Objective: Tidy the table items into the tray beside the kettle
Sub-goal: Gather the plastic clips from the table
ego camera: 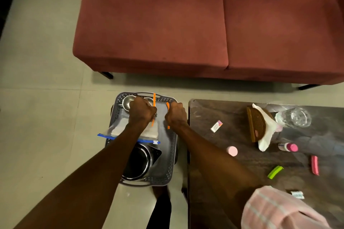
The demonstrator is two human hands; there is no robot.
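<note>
A grey perforated tray (172,154) stands on a low stool left of the dark table (232,132). In it are a black kettle (138,163), steel bowls (127,101) and a clear zip bag with a blue seal (119,129). Both hands are over the tray's far half. My left hand (142,110) grips a thin orange stick (154,98). My right hand (176,115) grips a second orange stick (168,106). On the table lie a pink lid (232,151), a small packet (216,126), a green clip (275,172), a pink clip (315,165) and a pink-capped bottle (288,147).
A red sofa (204,24) fills the far side. On the table also stand a brown napkin holder with a white napkin (257,126), a clear glass (297,117) and a white sachet (297,195). Tiled floor lies to the left of the tray.
</note>
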